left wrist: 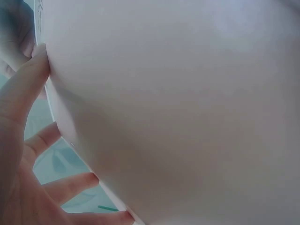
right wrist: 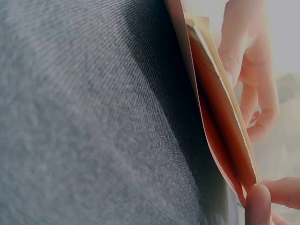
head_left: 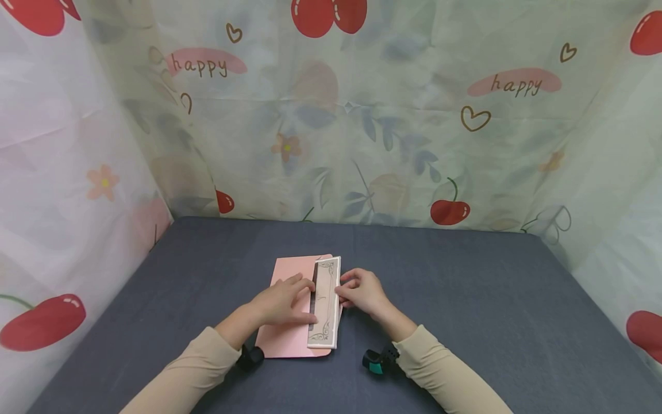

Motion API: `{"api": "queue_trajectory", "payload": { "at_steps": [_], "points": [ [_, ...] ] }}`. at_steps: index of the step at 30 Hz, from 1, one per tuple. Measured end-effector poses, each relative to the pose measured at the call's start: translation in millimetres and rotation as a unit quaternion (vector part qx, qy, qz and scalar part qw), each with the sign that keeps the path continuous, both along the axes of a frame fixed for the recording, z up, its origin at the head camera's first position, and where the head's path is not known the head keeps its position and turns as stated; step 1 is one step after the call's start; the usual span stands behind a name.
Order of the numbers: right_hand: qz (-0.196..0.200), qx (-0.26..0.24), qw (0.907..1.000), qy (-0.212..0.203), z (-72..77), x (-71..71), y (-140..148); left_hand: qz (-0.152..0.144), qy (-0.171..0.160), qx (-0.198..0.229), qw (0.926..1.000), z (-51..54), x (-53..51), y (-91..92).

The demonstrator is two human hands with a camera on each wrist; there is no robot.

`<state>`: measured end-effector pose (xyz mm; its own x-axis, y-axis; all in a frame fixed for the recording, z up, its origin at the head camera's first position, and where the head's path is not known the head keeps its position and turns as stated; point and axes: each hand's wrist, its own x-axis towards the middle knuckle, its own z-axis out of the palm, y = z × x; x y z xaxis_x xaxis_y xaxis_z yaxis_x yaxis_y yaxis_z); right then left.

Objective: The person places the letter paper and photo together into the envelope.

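Observation:
A flat pink folder lies on the dark cloth, with a narrow cream panel, white-edged and scroll-patterned, along its right side. My left hand rests over the folder, its spread fingertips touching the panel's left edge. In the left wrist view those fingers line the rim of a pale surface. From the right, my right hand pinches the panel's right edge between thumb and finger. Thin layers stand apart there in the right wrist view, with an orange-lit gap between them. Whether panel and folder are joined, I cannot tell.
A dark grey cloth covers the table. Printed curtains with cherries and hearts enclose its back and sides. Black wrist devices sit under both forearms, close to the cloth.

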<state>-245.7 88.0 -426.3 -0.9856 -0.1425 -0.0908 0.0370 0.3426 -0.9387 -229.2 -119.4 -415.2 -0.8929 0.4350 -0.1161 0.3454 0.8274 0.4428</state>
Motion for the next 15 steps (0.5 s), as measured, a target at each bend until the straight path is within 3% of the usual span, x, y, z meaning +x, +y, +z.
{"api": "queue_trajectory", "payload": {
  "at_steps": [15],
  "points": [
    [0.015, -0.005, 0.9999, -0.008, 2.4, 1.8, -4.7, -0.002, 0.001, 0.005, 1.0000, -0.6, 0.2, 0.1]
  ]
}}
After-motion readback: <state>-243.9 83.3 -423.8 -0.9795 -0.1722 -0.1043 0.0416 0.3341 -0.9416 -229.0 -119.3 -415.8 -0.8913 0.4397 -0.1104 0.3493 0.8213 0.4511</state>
